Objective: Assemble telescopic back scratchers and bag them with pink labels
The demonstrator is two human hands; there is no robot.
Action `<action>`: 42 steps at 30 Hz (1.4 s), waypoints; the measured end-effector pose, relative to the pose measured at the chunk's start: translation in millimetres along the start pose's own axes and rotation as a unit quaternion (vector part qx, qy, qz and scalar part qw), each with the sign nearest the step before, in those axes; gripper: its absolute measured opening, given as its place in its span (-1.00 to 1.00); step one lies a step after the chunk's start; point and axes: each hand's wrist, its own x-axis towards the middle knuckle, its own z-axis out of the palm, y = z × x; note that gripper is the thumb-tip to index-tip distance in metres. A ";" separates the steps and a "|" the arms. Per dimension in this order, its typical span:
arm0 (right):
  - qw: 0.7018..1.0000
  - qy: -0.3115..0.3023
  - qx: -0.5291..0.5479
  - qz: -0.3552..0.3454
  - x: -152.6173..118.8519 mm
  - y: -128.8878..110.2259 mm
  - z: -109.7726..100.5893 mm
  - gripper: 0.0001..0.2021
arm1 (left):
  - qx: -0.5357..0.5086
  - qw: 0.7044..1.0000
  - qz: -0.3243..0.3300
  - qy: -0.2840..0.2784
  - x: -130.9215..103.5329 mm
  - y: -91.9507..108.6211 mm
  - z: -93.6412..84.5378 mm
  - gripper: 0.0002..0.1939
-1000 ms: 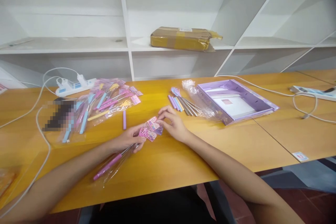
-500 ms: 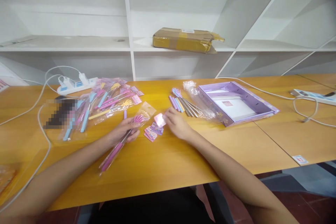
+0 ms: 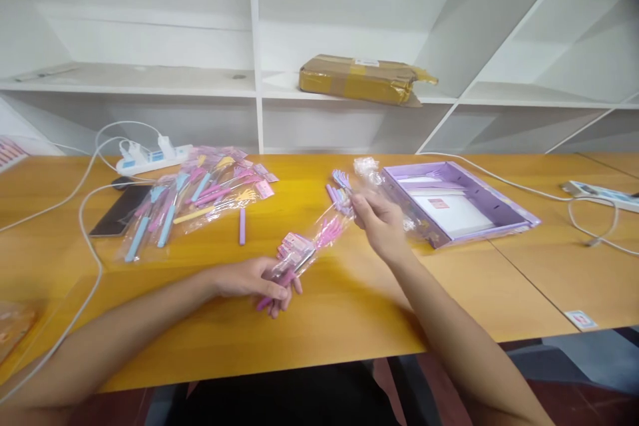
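A pink back scratcher [image 3: 328,231] in a clear bag lies slantwise between my hands. My left hand [image 3: 272,283] is closed round its pink handle end. With fingers pinched, my right hand [image 3: 382,221] holds the top end of the clear bag. Small pink and purple cards [image 3: 293,246] rest on the table just behind the bag. Beyond my right hand are loose scratchers with purple and blue heads [image 3: 341,178], partly hidden by that hand. A short purple tube [image 3: 242,226] lies alone behind my left hand.
Several bagged scratchers [image 3: 210,190] are heaped at the left, beside a dark phone [image 3: 120,213] and a power strip [image 3: 150,158]. An open purple box [image 3: 452,239] stands at the right, with crumpled plastic beside it. A taped carton [image 3: 357,78] sits on the shelf.
The bagged pink scratcher has shifted rightward, and my left hand now grips its handle. My right hand has moved up and right from the cards to the bag's top end.
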 end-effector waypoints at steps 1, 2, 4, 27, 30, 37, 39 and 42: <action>0.999 0.031 0.022 -0.007 7.3 -1.5 -9.6 -0.56 | 0.001 1.000 0.001 0.011 0.5 -1.2 -0.9 -0.57; 0.996 0.067 0.061 -0.009 13.6 -2.5 -17.4 -0.56 | 0.000 1.000 0.000 0.021 1.3 -2.7 -1.8 -0.59; 0.982 0.108 0.152 0.006 20.7 -3.1 -25.0 -0.57 | -0.013 0.999 -0.003 0.043 3.3 -6.3 -3.0 -0.62; 0.836 0.015 -0.544 0.069 127.3 117.1 -93.1 -0.50 | -0.075 0.995 0.012 0.063 11.9 -20.3 -3.4 -0.67; 0.808 0.026 -0.589 0.001 119.2 111.7 -79.4 -0.47 | -0.050 0.996 0.030 0.065 10.9 -16.9 -2.3 -0.61; 0.873 -0.406 -0.271 -0.006 38.9 3.9 -18.4 -0.77 | 0.238 0.945 0.086 0.208 1.9 4.1 14.9 -0.75; 0.844 -0.525 -0.114 0.003 -3.5 -21.4 6.7 -0.70 | 0.369 0.891 0.095 0.247 0.8 2.3 24.6 -0.82; 0.833 -0.552 0.030 0.020 -55.9 -34.6 39.6 -0.63 | 0.476 0.827 0.106 0.279 1.4 -7.2 35.3 -0.83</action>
